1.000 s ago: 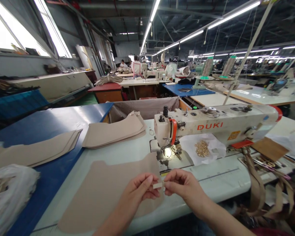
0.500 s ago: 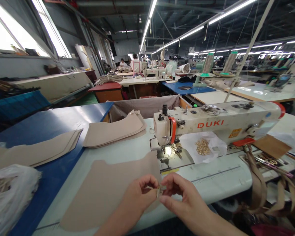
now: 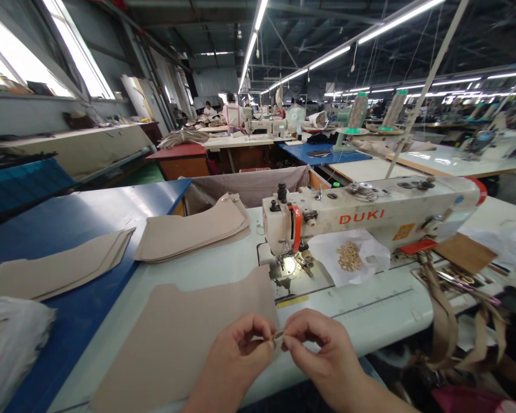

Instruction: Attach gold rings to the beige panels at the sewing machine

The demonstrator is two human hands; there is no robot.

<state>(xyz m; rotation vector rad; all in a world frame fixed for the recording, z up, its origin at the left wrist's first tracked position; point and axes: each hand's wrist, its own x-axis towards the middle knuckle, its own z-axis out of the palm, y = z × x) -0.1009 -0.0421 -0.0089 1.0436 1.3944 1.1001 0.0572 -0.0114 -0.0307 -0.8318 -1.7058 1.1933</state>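
My left hand (image 3: 241,355) and my right hand (image 3: 320,353) meet above the front edge of the sewing table. Both are closed in a pinch on a small beige fabric tab (image 3: 278,335). A brassy glint shows at its left end, by my left fingertips; finer detail is too small to tell. Under and beside my left hand, a large beige fabric panel (image 3: 167,332) lies flat. The sewing machine (image 3: 327,215) stands just beyond, its needle area lit. Small gold-coloured metal rings (image 3: 350,256) are heaped on a white sheet (image 3: 327,267) beside the needle area.
Stacked beige panels (image 3: 193,226) lie on the table's far left, and more panels (image 3: 64,267) rest on the blue table (image 3: 94,206). A white plastic bag (image 3: 17,344) is at the left. Beige straps (image 3: 442,321) hang at the right near pink-handled scissors (image 3: 468,287).
Between my fingertips the tab has turned to lie flatter, and my hands have shifted slightly. The whole view has moved a little; the panel still lies in place.
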